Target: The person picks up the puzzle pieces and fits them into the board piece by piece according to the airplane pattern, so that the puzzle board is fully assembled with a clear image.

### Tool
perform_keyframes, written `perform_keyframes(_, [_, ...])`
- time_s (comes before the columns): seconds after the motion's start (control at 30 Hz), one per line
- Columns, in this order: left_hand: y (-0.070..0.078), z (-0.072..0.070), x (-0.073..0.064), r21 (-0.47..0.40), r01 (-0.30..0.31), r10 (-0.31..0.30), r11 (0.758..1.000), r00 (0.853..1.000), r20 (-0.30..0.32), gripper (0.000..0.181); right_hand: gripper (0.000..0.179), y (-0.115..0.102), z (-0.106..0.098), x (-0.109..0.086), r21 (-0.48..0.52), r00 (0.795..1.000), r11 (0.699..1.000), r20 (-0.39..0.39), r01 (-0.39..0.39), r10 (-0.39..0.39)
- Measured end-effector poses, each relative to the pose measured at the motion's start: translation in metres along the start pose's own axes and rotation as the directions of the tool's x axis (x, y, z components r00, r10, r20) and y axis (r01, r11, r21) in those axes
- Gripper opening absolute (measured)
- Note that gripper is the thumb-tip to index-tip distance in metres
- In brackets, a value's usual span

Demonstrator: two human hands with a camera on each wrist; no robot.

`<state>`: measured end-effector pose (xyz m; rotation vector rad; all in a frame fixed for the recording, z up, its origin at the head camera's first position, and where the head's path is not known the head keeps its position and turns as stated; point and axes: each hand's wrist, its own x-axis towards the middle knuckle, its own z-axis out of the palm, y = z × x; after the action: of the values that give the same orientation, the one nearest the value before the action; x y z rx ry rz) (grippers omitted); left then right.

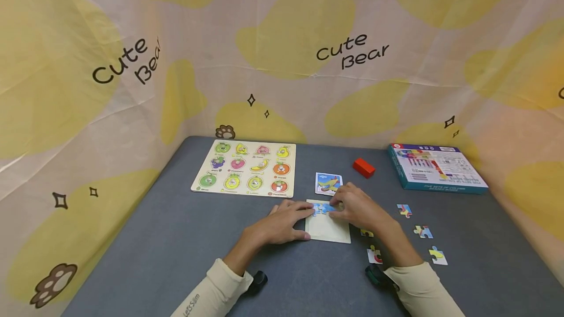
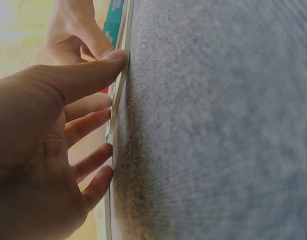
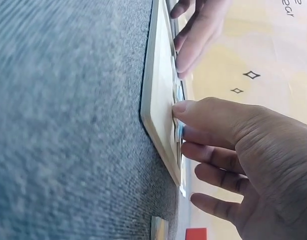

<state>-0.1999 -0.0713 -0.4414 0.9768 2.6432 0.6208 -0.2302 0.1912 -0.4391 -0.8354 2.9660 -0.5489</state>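
Left and right hands at a pale wooden puzzle tray (image 1: 328, 231), which lies flat on a dark grey tabletop (image 1: 308, 283) between them. Joined blue jigsaw pieces (image 1: 323, 209) occupy the far part of the tray; its nearer part shows bare wood.

The right hand (image 1: 359, 209) comes in over the tray's right side, with its thumb and forefinger drawn to a narrow gap. These fingers pinch a jigsaw piece at the right end of the blue row; the piece lies at the fingertips, largely covered by them in the head view. In the right wrist view the remaining fingers are spaced apart beyond the tray's edge.

The left hand (image 1: 280, 223) is spread wide at the opposite side. Its thumb touches the tray's left edge towards the near corner, and its forefinger reaches the left end of the row; it grasps no piece.

Loose jigsaw pieces (image 1: 423, 231) lie on the tabletop to the right of the tray, some beside the right forearm. Just beyond the tray is a square airplane picture card (image 1: 328, 183), with a red block (image 1: 364, 168) farther to the right. A fruit picture board (image 1: 246, 168) lies at far left, a teal-edged game box (image 1: 438, 168) at far right.
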Motion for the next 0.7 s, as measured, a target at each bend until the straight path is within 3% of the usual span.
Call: perform_keyframes(0.7, [-0.0005, 0.0005, 0.0009, 0.003, 0.005, -0.005, 1.000, 1.000, 0.003, 0.063, 0.020, -0.0011, 0.0014, 0.0012, 0.067, 0.999, 0.998, 0.042, -0.013, 0.010])
